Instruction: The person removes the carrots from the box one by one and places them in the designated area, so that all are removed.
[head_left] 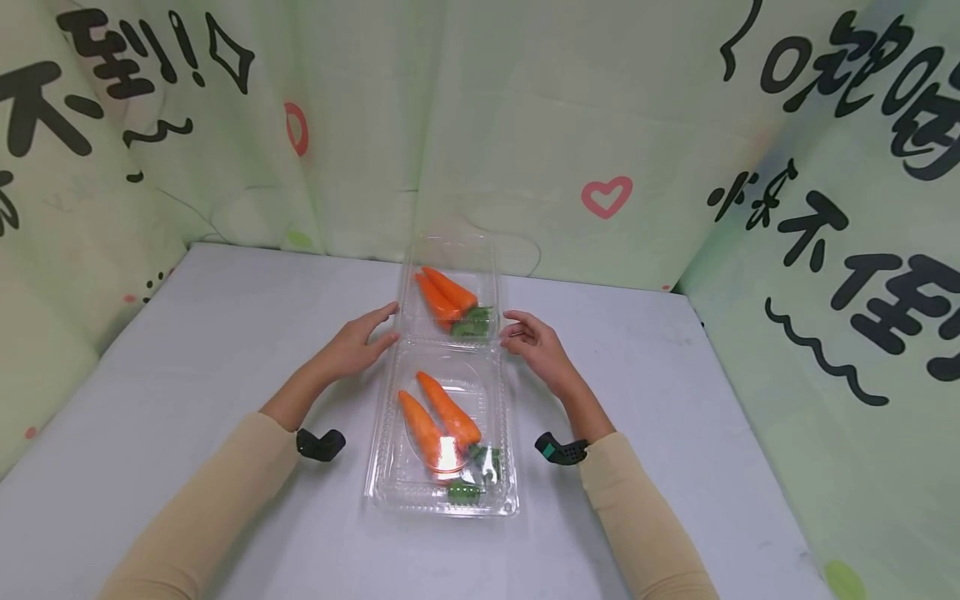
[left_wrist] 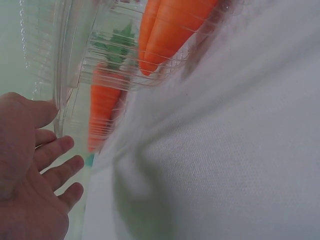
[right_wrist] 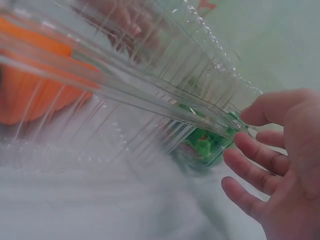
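Observation:
Two lidded clear plastic boxes lie end to end. The front box (head_left: 386,487) holds two orange carrots (head_left: 448,410) with green tops (head_left: 465,492). Inside the back box (head_left: 408,287), two more carrots (head_left: 442,292) lie beside leafy green tops (head_left: 472,323). My left hand (head_left: 356,343) is at the back box's left side, its thumb against the rim (left_wrist: 61,90) and its other fingers loosely spread. On the opposite side, my right hand (head_left: 538,350) has its fingers relaxed, thumb and fingertips right at the rim (right_wrist: 200,127) near a corner.
A white-covered table (head_left: 630,358) carries both boxes. Behind it and at both sides hang pale green curtains (head_left: 510,108) with black lettering and small hearts. Black wrist cameras (head_left: 321,446) are strapped on both arms above beige sleeves (head_left: 217,492).

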